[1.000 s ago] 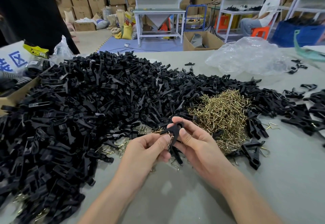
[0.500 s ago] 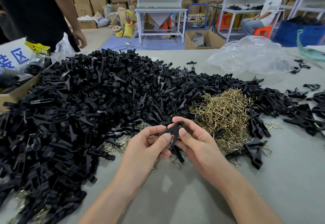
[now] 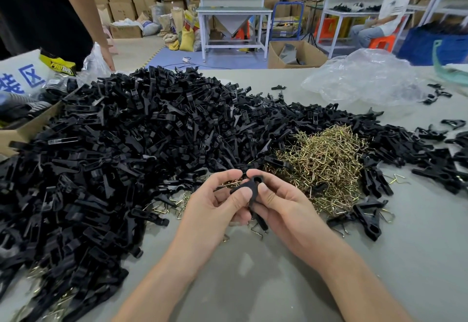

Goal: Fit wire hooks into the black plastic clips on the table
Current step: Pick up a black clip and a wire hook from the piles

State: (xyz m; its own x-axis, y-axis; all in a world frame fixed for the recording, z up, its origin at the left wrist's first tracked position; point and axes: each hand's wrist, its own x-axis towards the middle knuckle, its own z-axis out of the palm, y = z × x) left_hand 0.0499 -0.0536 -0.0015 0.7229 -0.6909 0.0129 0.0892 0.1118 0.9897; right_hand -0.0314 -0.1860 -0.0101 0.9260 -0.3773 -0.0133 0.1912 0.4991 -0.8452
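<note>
**Item:** black plastic clip point(image 3: 251, 187), one, in hand. It is held above the table point(image 3: 253, 283), just short of the near edge of the stock. The long axis runs roughly away from the person, with the ring end far and uppermost and the legs near and low, passing behind the palms.

**Left hand** point(image 3: 215, 205): fingers are curled and the thumb is pressed on the clip's side, pinching it.

**Right hand** point(image 3: 286, 207): thumb and forefinger are closed on the ring end, with the other fingers curled beneath. Neither hand is free.

**Wire:** a bent brass end point(image 3: 257, 230) shows just below the hands at the clip's lower end (whether it is seated in the clip or only lying on the table beneath cannot be told).

**Stock, clips:** a large heap of black clips point(image 3: 121, 159) lies beyond and left of the hands, on the left hand's side.

**Stock, hooks:** a heap of brass wire hooks point(image 3: 324, 162) lies beyond and right of the hands, near the right hand and well apart from the left.

**Finished goods:** a few clips with wire fitted point(image 3: 364, 216) lie on the table right of the right hand.

**Assessment:** the fitting step appears to be in hand. Any fetch of a fresh hook would fall to the right hand, a reach forward and rightward, with the left hand holding the clip. The set-down place lies on that same side.

**Sundries:** a clear plastic bag point(image 3: 364, 81) at far right and a cardboard box point(image 3: 22, 132) at the left edge.
</note>
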